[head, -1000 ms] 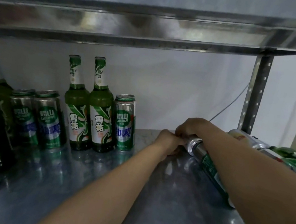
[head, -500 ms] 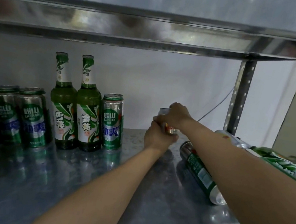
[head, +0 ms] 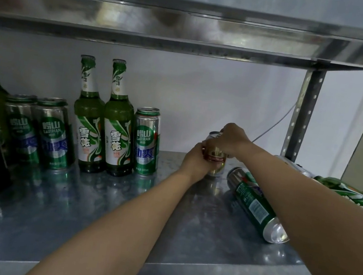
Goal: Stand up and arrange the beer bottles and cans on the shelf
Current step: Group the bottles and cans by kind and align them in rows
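Two hands, left (head: 196, 160) and right (head: 230, 140), fingers clasped around an upright gold can (head: 216, 160) on the shelf (head: 115, 228).

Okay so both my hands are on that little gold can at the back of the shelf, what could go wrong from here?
1. The gold can stands close to the green can lying on its side; that one could roll if the right arm brushes it.
2. The lying can's end sits near the shelf front edge, so a roll might drop it.
3. The left hand and right hand hide the can's base, so whether it sits flat is unclear.

Both arms outstretched — left hand (head: 196, 160), right hand (head: 230, 140) clasped.
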